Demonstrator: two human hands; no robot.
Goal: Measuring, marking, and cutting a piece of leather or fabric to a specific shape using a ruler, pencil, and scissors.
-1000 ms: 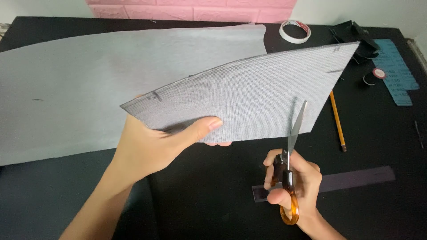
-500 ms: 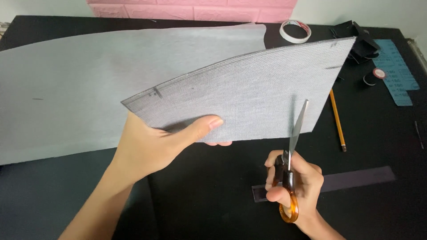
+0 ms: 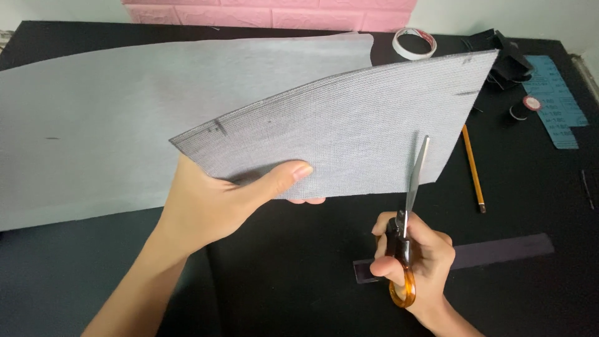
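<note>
Left hand (image 3: 218, 203) pinching grey woven sheet (image 3: 349, 137), thumb on top. Right hand (image 3: 415, 265) gripping amber-handled scissors (image 3: 409, 215) (blades against sheet's lower edge); dark strip (image 3: 499, 251) just beyond knuckles.

The desk (image 3: 281, 274) is black. The big sheet (image 3: 125, 112) lying on the left is pale grey and plain, with a tiny dark mark near its left side. The sheet (image 3: 349, 137) in the middle is a darker grey, with a fine pattern of tiny squares like a net and a few small black marks. The scissors (image 3: 409, 212) have shiny silver blades and orange-brown handles. The pencil (image 3: 473, 167) on the right is yellow. The tape roll (image 3: 414, 43) far back is white. The strip (image 3: 493, 253) near the right is dark purple-black. The paper (image 3: 555, 100) far right is blue. The wall (image 3: 268, 9) at the back is pink.
</note>
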